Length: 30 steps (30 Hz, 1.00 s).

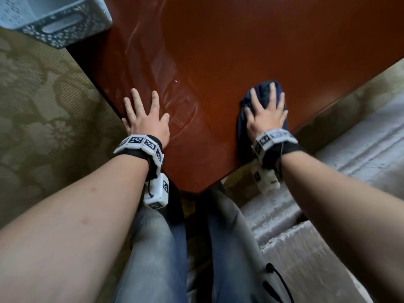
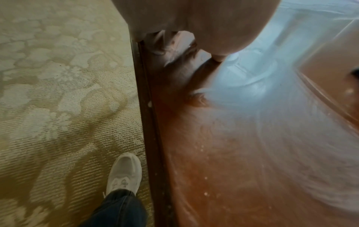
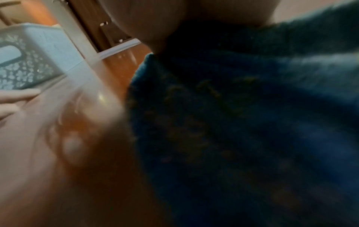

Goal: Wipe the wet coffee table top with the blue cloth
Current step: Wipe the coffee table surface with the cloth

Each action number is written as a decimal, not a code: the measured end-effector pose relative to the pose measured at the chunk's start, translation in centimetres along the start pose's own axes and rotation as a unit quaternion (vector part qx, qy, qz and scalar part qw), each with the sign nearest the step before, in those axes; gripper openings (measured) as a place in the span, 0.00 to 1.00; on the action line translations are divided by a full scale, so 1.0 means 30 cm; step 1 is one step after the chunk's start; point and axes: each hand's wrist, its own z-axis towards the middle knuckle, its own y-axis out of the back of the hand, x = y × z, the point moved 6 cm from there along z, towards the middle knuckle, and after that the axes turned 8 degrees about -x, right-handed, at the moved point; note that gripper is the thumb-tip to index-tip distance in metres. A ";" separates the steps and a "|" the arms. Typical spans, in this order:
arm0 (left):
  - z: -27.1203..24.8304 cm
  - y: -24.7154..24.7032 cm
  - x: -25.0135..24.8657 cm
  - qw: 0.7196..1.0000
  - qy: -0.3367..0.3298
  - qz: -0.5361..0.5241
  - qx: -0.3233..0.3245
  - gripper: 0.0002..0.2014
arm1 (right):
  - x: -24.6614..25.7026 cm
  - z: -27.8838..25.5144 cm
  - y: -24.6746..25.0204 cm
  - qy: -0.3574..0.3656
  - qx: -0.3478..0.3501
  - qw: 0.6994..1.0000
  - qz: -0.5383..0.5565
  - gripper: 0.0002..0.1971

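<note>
The reddish-brown coffee table top (image 1: 251, 51) fills the upper head view, with wet streaks and ripples (image 1: 175, 101) glinting between my hands. A dark blue cloth (image 1: 265, 90) lies bunched near the table's right edge, and my right hand (image 1: 265, 112) presses flat on it with fingers spread. In the right wrist view the blue cloth (image 3: 242, 130) fills the right side under my palm (image 3: 147, 20). My left hand (image 1: 145, 119) rests flat on the table at its left edge, fingers straight, holding nothing. The wet wood (image 2: 242, 145) shows blurred in the left wrist view.
A pale blue perforated basket (image 1: 59, 20) stands at the table's far left corner. Patterned beige carpet (image 1: 43, 95) lies left of the table, a grey ribbed surface (image 1: 349, 160) to the right. My legs in jeans (image 1: 157, 248) stand at the near corner. A white shoe (image 2: 124, 173) is on the carpet.
</note>
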 end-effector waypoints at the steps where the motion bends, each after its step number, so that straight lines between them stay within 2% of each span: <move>1: -0.005 -0.004 0.000 1.000 -0.002 0.000 0.000 0.31 | 0.036 0.026 0.002 -0.014 0.000 1.000 -0.001 0.26; 3: -0.006 -0.007 0.004 1.000 -0.004 0.003 -0.003 0.31 | 0.128 0.017 -0.023 0.003 0.008 1.000 -0.003 0.27; 6: -0.012 -0.006 0.008 1.000 -0.014 0.004 -0.005 0.31 | 0.245 -0.158 -0.093 0.092 0.021 0.995 0.007 0.27; 9: -0.004 0.000 0.017 0.999 -0.029 0.017 0.004 0.32 | 0.239 -0.336 -0.152 0.146 0.052 0.988 0.005 0.25; 12: 0.015 0.004 0.031 0.998 -0.044 0.036 0.026 0.33 | 0.148 -0.348 -0.142 0.114 0.063 0.991 0.009 0.26; 16: 0.096 0.045 0.052 0.996 -0.072 0.044 0.032 0.33 | 0.048 -0.200 -0.072 -0.016 0.032 0.999 -0.004 0.27; 18: 0.164 0.083 0.077 0.997 -0.068 0.035 0.025 0.32 | 0.064 -0.096 -0.030 -0.069 0.007 0.998 -0.004 0.27; 20: 0.211 0.104 0.095 0.997 -0.069 0.034 0.027 0.33 | 0.133 -0.010 -0.010 -0.105 0.012 0.994 -0.006 0.27; 22: 0.225 0.112 0.104 0.996 -0.082 0.037 0.027 0.33 | 0.256 0.034 -0.021 -0.093 0.020 0.995 -0.001 0.27; 25: 0.217 0.105 0.108 0.994 -0.095 0.037 0.030 0.33 | 0.403 -0.025 -0.063 -0.018 0.022 1.000 0.004 0.28; 28: 0.254 0.121 0.109 0.993 -0.107 0.040 0.029 0.33 | 0.381 -0.148 -0.102 0.036 0.051 0.998 -0.012 0.27; 30: 0.289 0.135 0.106 0.993 -0.109 0.039 0.028 0.34 | 0.299 -0.184 -0.099 0.033 0.067 0.997 -0.017 0.26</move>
